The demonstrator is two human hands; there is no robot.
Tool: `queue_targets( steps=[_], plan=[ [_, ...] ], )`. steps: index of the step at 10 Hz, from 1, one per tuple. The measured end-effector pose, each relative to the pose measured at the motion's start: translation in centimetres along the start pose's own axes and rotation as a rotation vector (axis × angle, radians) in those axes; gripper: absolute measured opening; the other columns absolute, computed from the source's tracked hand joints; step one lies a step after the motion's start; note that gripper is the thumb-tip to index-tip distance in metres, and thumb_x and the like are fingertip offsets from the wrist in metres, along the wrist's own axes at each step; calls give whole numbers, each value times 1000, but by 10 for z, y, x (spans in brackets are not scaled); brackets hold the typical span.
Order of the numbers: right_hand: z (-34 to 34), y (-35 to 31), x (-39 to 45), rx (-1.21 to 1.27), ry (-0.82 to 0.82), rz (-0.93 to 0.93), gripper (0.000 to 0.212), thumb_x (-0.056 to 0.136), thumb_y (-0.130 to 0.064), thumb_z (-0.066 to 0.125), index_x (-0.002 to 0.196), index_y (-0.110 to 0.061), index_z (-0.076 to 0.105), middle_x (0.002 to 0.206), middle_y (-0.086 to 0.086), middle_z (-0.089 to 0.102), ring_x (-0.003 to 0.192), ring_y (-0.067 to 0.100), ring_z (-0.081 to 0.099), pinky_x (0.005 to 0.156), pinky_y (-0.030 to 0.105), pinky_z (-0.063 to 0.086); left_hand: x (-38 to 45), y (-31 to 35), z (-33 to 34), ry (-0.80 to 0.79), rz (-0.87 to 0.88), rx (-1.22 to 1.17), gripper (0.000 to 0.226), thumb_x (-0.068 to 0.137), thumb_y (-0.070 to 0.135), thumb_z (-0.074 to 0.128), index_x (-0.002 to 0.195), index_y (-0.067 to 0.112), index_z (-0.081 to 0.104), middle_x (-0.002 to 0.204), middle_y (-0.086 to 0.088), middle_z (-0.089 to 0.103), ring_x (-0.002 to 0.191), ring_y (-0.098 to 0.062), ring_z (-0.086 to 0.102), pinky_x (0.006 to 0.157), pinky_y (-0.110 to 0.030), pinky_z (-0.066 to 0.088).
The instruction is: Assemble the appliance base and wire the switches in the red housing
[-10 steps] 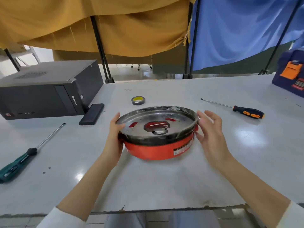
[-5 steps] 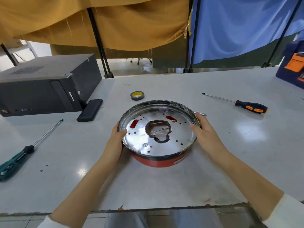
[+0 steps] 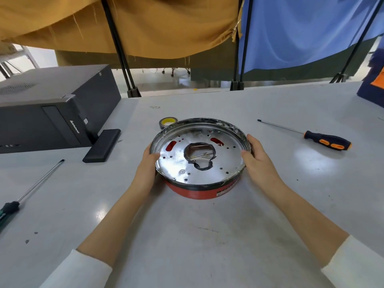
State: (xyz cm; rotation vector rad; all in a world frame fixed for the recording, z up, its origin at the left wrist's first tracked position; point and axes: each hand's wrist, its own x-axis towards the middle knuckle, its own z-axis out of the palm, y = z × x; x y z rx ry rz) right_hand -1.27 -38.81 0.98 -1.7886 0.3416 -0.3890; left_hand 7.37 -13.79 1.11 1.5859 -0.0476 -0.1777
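The round red housing (image 3: 199, 191) rests on the grey table (image 3: 187, 235), near its middle. A shiny perforated metal plate (image 3: 226, 156) with a black-taped rim and a taped central hole covers its top. Thin wires show through that hole. My left hand (image 3: 146, 167) grips the left rim, thumb lying over the plate's edge. My right hand (image 3: 258, 161) clasps the right rim. Both forearms reach in from the bottom of the view.
A roll of tape (image 3: 168, 122) lies just behind the housing. An orange-and-black screwdriver (image 3: 326, 140) lies to the right, a green-handled one (image 3: 31, 188) to the left. A black computer case (image 3: 47, 109) and a flat black device (image 3: 102, 145) sit at the left; a blue case (image 3: 374, 86) at the right edge.
The housing, tilted with its red side toward me a second ago, now sits flat on the table with the plate facing up. Both hands closed onto its rim.
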Motion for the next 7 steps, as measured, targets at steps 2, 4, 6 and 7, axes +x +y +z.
queue_targets(
  steps=[2,4,6,7],
  plan=[
    [-2,4,2,-50,6,-11,51,96,-18,44,144,-27,32,108,-41,41,88,-34,42,67,-11,28,-5,0,1,-14,25,-6,39,90,23,50,127,33,55,118,8,68,111,-15,63,102,-41,46],
    [-5,0,2,-71,-34,-23,52,98,-25,42,148,-26,26,144,-12,40,129,5,38,96,18,26,-7,3,0,-52,60,56,39,94,22,44,131,28,54,123,5,66,116,-16,60,105,-43,43],
    [-11,-16,-9,-102,-95,17,57,99,-35,43,150,-24,21,152,-8,31,137,9,31,104,21,24,-29,8,3,-80,98,2,39,96,44,34,101,28,69,105,8,72,98,-9,67,84,-26,53],
    [-21,-26,-23,-112,-18,-8,48,98,-32,45,143,-21,36,146,-5,41,126,7,40,99,22,29,-46,4,-3,-1,104,8,29,94,41,38,96,25,62,98,8,64,92,-9,60,79,-20,48]
  ],
)
